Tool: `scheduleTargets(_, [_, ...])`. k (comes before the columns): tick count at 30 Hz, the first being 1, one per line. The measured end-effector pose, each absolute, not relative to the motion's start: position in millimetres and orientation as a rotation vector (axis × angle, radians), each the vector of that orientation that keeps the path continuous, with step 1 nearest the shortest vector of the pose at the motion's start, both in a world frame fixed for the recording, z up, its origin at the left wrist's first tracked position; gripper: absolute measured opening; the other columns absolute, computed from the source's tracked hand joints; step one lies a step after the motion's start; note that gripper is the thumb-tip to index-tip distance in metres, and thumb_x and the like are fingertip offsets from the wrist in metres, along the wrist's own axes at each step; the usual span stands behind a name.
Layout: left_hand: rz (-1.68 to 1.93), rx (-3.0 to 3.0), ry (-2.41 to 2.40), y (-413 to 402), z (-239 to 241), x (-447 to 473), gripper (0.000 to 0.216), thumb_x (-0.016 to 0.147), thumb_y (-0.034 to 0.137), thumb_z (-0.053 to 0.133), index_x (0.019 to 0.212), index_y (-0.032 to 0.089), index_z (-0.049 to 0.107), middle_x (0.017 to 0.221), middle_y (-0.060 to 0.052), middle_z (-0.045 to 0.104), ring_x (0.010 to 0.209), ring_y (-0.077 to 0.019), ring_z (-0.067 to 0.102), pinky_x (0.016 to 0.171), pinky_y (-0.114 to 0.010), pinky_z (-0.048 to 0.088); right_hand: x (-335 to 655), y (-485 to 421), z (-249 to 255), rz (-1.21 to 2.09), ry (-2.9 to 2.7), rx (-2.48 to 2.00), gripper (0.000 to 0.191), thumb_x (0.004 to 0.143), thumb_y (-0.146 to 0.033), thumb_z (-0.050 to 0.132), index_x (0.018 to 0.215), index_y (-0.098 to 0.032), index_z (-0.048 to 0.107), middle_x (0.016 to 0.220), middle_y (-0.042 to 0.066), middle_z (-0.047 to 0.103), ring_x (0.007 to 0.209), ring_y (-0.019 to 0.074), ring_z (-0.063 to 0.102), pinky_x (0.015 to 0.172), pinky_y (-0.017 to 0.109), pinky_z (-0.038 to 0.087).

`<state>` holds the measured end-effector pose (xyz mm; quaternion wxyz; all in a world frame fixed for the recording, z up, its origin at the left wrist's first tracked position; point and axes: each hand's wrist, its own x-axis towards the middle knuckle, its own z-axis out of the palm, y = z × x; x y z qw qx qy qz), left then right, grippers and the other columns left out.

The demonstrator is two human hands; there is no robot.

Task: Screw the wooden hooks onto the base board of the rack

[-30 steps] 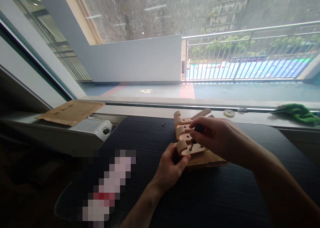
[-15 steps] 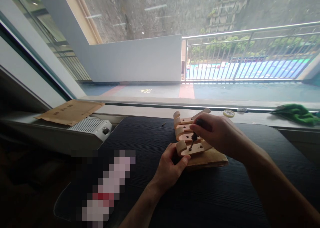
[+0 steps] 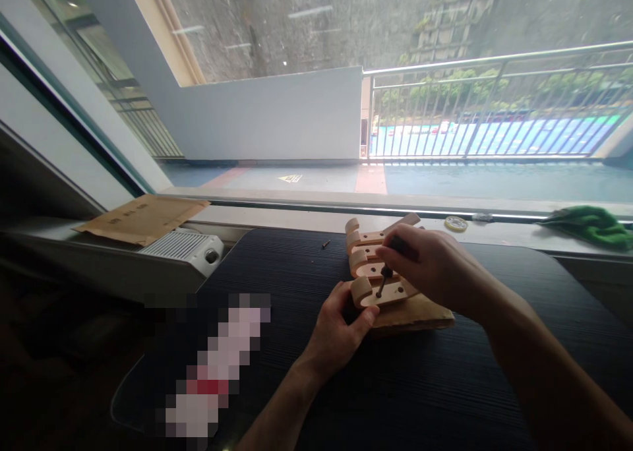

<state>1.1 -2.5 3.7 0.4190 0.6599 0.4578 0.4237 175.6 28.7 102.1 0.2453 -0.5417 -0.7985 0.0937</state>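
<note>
In my right hand (image 3: 420, 260) is a screwdriver (image 3: 387, 271) with a dark handle, its fingers wrapped round the grip. The screwdriver's tip meets a hole near the curled end of the nearest wooden hook piece (image 3: 366, 296). Several such pale hook pieces lie side by side on a wooden board (image 3: 420, 316). My left hand (image 3: 346, 319) grips the curled end of the nearest hook piece and the board's left corner between thumb and fingers. A small screw (image 3: 326, 244) lies on the dark table (image 3: 277, 273), left of the hooks.
Behind the table runs a window sill (image 3: 297, 217) carrying a tape roll (image 3: 455, 223) and a green cloth (image 3: 588, 225). A brown envelope (image 3: 146, 217) rests on the left by a white radiator (image 3: 182, 250). A blurred-out item (image 3: 222, 365) lies at the table's left.
The view has shifted slightly. My right hand and the screwdriver keep almost the same place, with the tip still at the same hole; my left hand holds on as before.
</note>
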Motion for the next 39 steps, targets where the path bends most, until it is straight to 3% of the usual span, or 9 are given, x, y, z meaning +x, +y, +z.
scheduleTargets(5, [1.061, 1.654, 1.146, -2, 4, 1, 0.022, 0.083, 0.023, 0.06, 0.104, 0.019, 0.059, 0.099, -0.002, 0.061, 0.093, -0.0169, 0.058, 0.085, -0.026, 0.044, 177, 26, 104, 0.231, -2.171, -1.528, 0.03, 0.089, -0.048, 0.042, 0.079, -0.023, 0.055, 0.059, -0.005, 0.056, 0.052, 0.0113, 0.045, 0.05, 0.026, 0.027])
scheduleTargets(12, [1.057, 1.658, 1.151, -2, 3, 1, 0.018, 0.082, 0.025, 0.061, 0.1, 0.019, 0.06, 0.093, -0.002, 0.06, 0.088, -0.0165, 0.056, 0.081, -0.026, 0.045, 182, 17, 110, 0.304, -2.28, -1.367, 0.013, 0.086, -0.039, 0.05, 0.087, -0.028, 0.058, 0.065, -0.009, 0.057, 0.054, 0.0086, 0.047, 0.05, 0.023, 0.031])
scheduleTargets(23, [1.056, 1.655, 1.155, -3, 3, 1, 0.023, 0.082, 0.022, 0.061, 0.105, 0.02, 0.059, 0.1, -0.002, 0.062, 0.095, -0.0166, 0.058, 0.087, -0.026, 0.043, 183, 31, 101, 0.305, -2.144, -1.49, 0.029, 0.087, -0.05, 0.045, 0.083, -0.023, 0.056, 0.063, -0.004, 0.056, 0.054, 0.0114, 0.047, 0.05, 0.025, 0.033])
scheduleTargets(31, [1.05, 1.649, 1.157, -4, 5, 1, 0.02, 0.082, 0.025, 0.061, 0.101, 0.019, 0.06, 0.098, -0.002, 0.061, 0.092, -0.0173, 0.058, 0.079, -0.025, 0.045, 180, 20, 107, 0.282, -2.238, -1.394, 0.018, 0.087, -0.045, 0.049, 0.089, -0.029, 0.058, 0.061, -0.008, 0.056, 0.052, 0.0091, 0.046, 0.05, 0.023, 0.031])
scheduleTargets(39, [1.054, 1.642, 1.173, -4, 6, 2, 0.021, 0.082, 0.024, 0.061, 0.102, 0.019, 0.06, 0.1, -0.003, 0.063, 0.095, -0.0179, 0.059, 0.085, -0.027, 0.045, 180, 29, 102, 0.269, -2.185, -1.476, 0.026, 0.089, -0.046, 0.044, 0.081, -0.023, 0.055, 0.066, -0.004, 0.059, 0.054, 0.011, 0.046, 0.052, 0.026, 0.03])
